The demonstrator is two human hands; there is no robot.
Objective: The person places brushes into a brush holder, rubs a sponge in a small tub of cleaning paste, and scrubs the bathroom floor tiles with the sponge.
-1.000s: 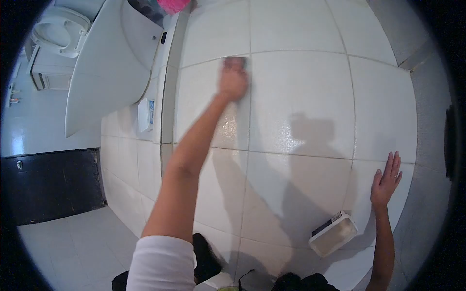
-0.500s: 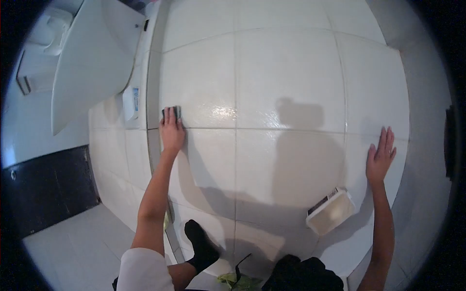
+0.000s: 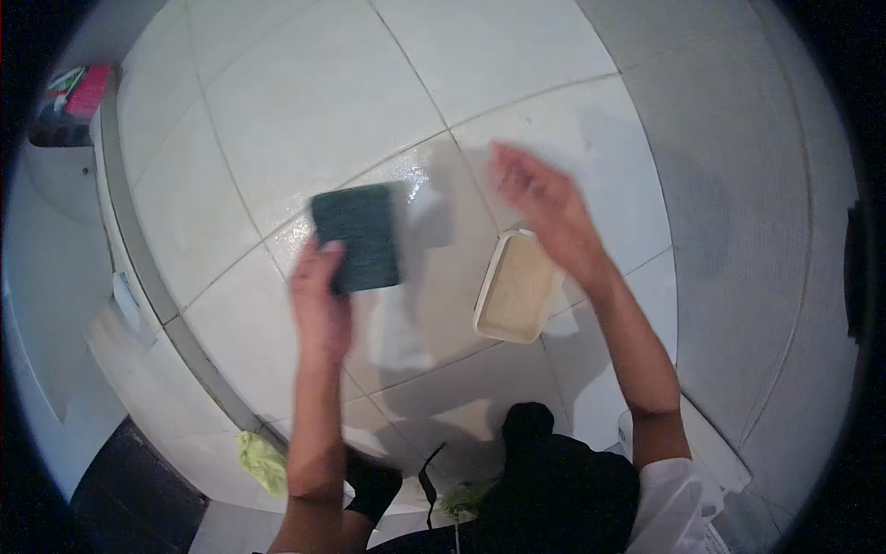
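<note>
My left hand point(image 3: 318, 277) grips a dark green scouring pad point(image 3: 358, 238), thumb on its near face, and holds it up above the wet white tiles point(image 3: 318, 111). To the right, my right hand point(image 3: 544, 198) is in the air, blurred by motion, its fingers stretched out with nothing seen in them. Just below that hand, a rectangular plastic tub point(image 3: 519, 288) with pale beige inside sits on the tiles. The right hand overlaps the tub's upper right corner; I cannot tell whether they touch.
A raised ledge point(image 3: 148, 231) runs along the left, with a yellow-green cloth point(image 3: 261, 462) beside it. Another greenish cloth point(image 3: 466, 499) lies near my legs. A grey wall point(image 3: 729, 185) bounds the right side. Pink and other items point(image 3: 88, 90) show at upper left.
My view has turned. My left hand has lifted the scouring pad off the tiles by the ledge. My right hand has left the tiles on the right and moved in beside the tub.
</note>
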